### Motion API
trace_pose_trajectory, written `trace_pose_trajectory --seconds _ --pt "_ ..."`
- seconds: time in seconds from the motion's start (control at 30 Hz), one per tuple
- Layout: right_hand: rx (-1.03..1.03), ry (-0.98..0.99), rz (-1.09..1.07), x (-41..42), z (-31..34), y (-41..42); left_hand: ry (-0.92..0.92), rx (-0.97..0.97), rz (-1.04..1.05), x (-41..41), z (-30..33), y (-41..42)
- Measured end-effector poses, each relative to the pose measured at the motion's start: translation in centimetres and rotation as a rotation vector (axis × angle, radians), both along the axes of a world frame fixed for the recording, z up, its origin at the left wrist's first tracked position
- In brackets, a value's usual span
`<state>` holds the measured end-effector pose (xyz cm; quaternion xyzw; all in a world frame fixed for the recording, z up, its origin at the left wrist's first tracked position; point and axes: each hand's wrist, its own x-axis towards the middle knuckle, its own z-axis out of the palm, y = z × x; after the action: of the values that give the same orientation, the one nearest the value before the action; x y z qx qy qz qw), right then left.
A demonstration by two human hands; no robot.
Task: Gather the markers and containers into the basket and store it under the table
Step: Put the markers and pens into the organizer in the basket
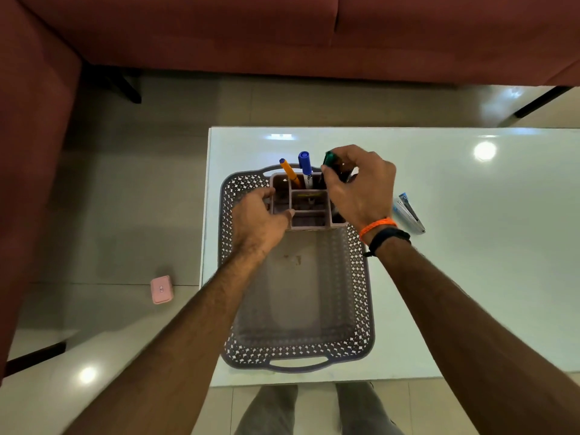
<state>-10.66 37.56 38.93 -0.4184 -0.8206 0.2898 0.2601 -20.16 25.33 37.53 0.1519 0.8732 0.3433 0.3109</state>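
A grey perforated basket (361, 309) lies on the white table (470, 277). At its far end stands a purple compartmented organiser (309, 219). An orange pen (290, 173) and a blue-capped marker (305, 166) stand upright in the organiser's back compartments. My left hand (259, 218) grips the organiser's left wall. My right hand (357, 186) pinches a green-capped marker (329, 159) over the organiser's back right corner; the marker's lower part is hidden by my fingers.
A blue and silver stapler (409, 213) lies on the table to the right of the basket. A small pink box (161, 289) sits on the floor to the left of the table. A red sofa (282, 32) stands beyond the table's far edge.
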Motion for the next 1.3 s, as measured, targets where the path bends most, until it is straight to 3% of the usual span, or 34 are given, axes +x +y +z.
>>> trace_pose_trajectory --seconds 0.17,0.47,1.0,1.17,1.3 --pt "0.125 -0.324 0.070 -0.3 -1.8 -0.1 -0.014 -0.005 0.007 0.0 -0.2 0.2" --pt "0.100 -0.390 0.083 -0.2 -1.7 0.3 0.002 -0.008 0.011 0.0 -0.3 0.5" --pt "0.033 -0.041 0.106 2.4 -2.4 -0.3 0.066 0.004 0.001 0.8 -0.2 0.7" --pt "-0.030 0.126 -0.048 4.3 -1.0 0.3 0.152 -0.007 -0.014 1.5 -0.2 0.7" --pt "-0.097 0.115 -0.202 7.7 -1.2 1.9 0.236 -0.056 -0.037 2.4 -0.3 1.0"
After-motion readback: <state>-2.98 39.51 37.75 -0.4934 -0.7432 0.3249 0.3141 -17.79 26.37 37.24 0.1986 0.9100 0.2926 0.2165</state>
